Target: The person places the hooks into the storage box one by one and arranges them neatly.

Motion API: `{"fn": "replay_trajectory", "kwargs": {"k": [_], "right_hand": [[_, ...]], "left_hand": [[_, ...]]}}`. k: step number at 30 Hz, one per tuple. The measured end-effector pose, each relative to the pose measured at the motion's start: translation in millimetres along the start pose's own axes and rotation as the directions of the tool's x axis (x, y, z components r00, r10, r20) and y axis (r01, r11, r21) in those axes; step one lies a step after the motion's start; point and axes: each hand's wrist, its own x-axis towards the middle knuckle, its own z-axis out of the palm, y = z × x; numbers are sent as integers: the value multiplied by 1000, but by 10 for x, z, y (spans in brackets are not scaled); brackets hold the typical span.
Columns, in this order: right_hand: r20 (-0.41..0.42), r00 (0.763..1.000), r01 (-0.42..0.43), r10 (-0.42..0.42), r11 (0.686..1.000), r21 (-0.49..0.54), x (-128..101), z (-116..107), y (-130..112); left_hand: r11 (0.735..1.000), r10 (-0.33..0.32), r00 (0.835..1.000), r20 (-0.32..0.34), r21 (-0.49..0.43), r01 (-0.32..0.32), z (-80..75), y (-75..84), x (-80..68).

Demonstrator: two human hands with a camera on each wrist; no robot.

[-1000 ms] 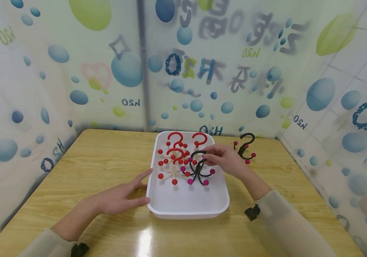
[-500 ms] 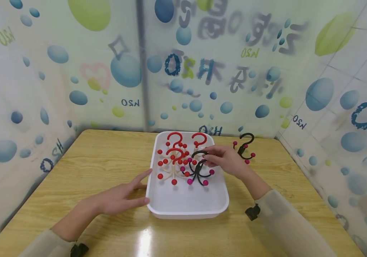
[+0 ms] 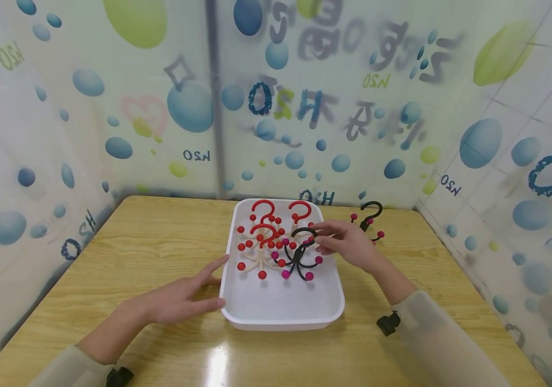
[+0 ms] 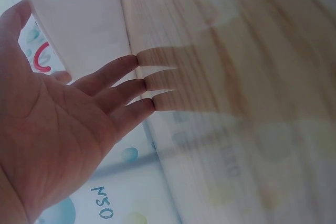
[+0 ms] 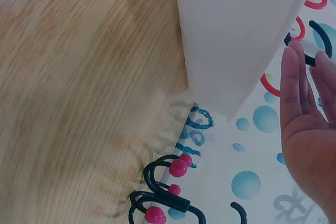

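My left hand [image 3: 179,298] has its fingers spread, and its thumb and fingertips rest against the left wall of a white plastic tray [image 3: 280,301]. Inside stands a black head massager [image 3: 297,257] with pink balls on its prongs and a hooked handle. My right hand [image 3: 350,246] is at the tray's right rim; in the right wrist view its fingers are straight, with thumb and fingertips apart right beside the black hook [image 5: 310,61]. Several cream head massagers with red hooks [image 3: 262,231] and red balls stand behind and left of it.
Another black head massager [image 3: 365,224] with pink balls sits on the wooden table [image 3: 169,231], right of the tray, partly behind my right hand. A curtain [image 3: 276,150] with blue and green dots hangs at the table's back edge.
My right hand has loosened from the black massager's hook and shifted slightly right. The hook has tipped a little to the right. The left hand and the tray have stayed put.
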Motion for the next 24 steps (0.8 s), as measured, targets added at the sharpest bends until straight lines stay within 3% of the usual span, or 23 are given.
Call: {"fn": "replay_trajectory", "kwargs": {"k": [7,24], "right_hand": [[-16,1000,17,-17,1000,-1,-94,-126,92],[-54,998,-21,21,1000,4,-385,-431,384]], "left_hand": [[1000,27,1000,6,-2,-27,-9,9,0],[1000,17,1000,8,-7,-17,-5,5,-3]]}}
